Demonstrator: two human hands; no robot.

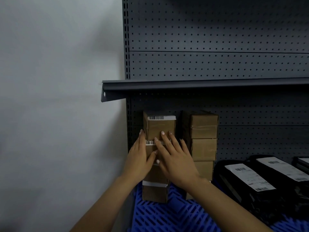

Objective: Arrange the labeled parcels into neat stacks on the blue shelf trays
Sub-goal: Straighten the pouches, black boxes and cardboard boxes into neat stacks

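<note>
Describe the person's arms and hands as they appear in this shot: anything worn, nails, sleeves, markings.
Both forearms are bare, with no sleeve in view. The left hand and right hand wear no gloves, and no rings, watch or bracelets show. The fingernails look fairly long and pale, possibly polished. No markings are visible.

A single head-worn wide-angle view faces forward and slightly down, close to a grey pegboard shelf unit (217, 39) filling the right of the frame. A white wall (58, 81) fills the left; the blue shelf tray (167, 218) sits at bottom centre.
</note>
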